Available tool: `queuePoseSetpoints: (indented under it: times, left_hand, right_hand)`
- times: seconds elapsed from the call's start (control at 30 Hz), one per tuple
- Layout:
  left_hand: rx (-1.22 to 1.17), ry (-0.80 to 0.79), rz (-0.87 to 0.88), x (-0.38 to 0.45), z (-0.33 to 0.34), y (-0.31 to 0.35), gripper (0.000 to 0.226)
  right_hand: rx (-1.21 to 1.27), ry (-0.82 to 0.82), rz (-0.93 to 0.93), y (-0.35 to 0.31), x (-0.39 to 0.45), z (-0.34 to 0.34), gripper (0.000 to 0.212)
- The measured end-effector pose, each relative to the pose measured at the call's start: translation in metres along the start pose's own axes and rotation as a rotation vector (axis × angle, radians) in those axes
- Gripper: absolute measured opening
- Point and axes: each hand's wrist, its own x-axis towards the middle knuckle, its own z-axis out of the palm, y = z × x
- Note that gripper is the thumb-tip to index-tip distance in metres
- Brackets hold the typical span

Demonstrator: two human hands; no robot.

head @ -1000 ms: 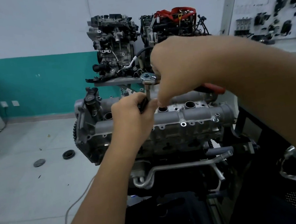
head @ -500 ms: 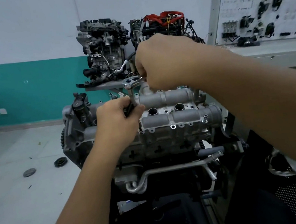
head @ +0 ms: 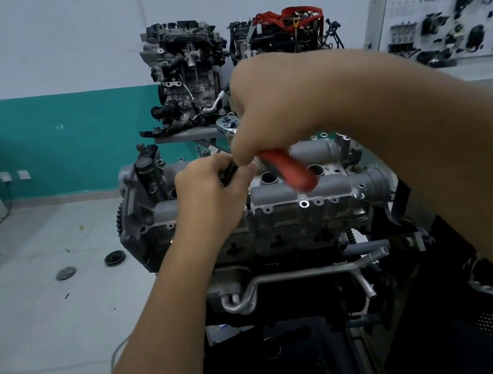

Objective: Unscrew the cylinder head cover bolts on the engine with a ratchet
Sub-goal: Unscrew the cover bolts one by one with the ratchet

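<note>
A person's two bare hands work over a grey engine (head: 274, 214) on a stand at the centre of the view. The right hand (head: 275, 104), at 12 o'clock from the cylinder head cover (head: 327, 188), curls around a ratchet (head: 290, 168), whose red handle points toward 4 o'clock and whose silver head shows at 9 o'clock of the fist. The left hand (head: 211, 191), at 9 o'clock of the cover, pinches a dark extension bar (head: 228, 173) under the ratchet head. A bolt (head: 248, 206) stands raised on the cover's near edge, just beside the left hand

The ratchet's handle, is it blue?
No, the ratchet has a red handle, which sticks out from under the right hand over the grey cylinder head cover.
</note>
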Motion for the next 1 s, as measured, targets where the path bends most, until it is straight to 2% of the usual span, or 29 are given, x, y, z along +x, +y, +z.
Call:
queuePoseSetpoints:
  times: [0.1,0.2,0.23,0.3,0.4,0.43,0.53,0.57,0.63,0.73,0.87,0.9,1.0]
  left_hand:
    - [0.045,-0.059,0.006,0.001,0.0,0.0,0.028]
    - [0.109,-0.086,0.035,0.003,-0.003,0.006,0.036]
    - [0.108,-0.053,0.044,0.002,-0.002,0.007,0.043]
    - [0.101,0.024,0.05,-0.002,-0.001,0.008,0.047]
    - [0.111,-0.004,0.025,-0.003,0.0,0.007,0.028]
    - [0.118,-0.037,0.018,-0.001,0.0,0.008,0.024]
    - [0.133,-0.127,0.03,0.005,-0.005,0.014,0.02]
    - [0.134,-0.132,0.033,0.005,-0.006,0.015,0.021]
    - [0.126,-0.107,0.038,0.005,-0.009,0.013,0.027]
    - [0.093,-0.103,0.014,0.001,-0.011,0.01,0.018]
    - [0.075,-0.159,0.009,0.004,-0.016,0.01,0.011]
    - [0.07,-0.167,0.005,0.005,-0.017,0.009,0.015]
    - [0.05,-0.146,-0.004,0.006,-0.018,0.005,0.028]
  right_hand:
    - [-0.039,0.08,-0.026,0.009,0.003,0.002,0.005]
    - [-0.032,0.112,-0.041,0.008,0.003,0.008,0.018]
    - [-0.005,0.079,-0.049,0.005,0.002,0.007,0.026]
    - [0.068,0.012,-0.038,0.003,-0.001,0.002,0.027]
    - [0.046,-0.015,-0.023,0.01,-0.002,-0.002,0.017]
    - [0.003,0.029,-0.04,0.013,0.0,0.0,0.012]
    - [-0.047,0.14,-0.058,0.016,0.003,0.007,0.014]
    - [-0.031,0.135,-0.065,0.017,0.002,0.008,0.01]
    - [0.041,0.048,-0.051,0.017,0.0,0.005,0.023]
    - [0.145,0.002,-0.056,0.023,-0.002,0.002,0.019]
    - [0.094,0.167,-0.063,0.025,0.002,0.009,0.015]
    - [0.102,0.157,-0.068,0.024,0.001,0.008,0.012]
    - [0.197,0.001,-0.045,0.016,-0.005,0.003,0.024]
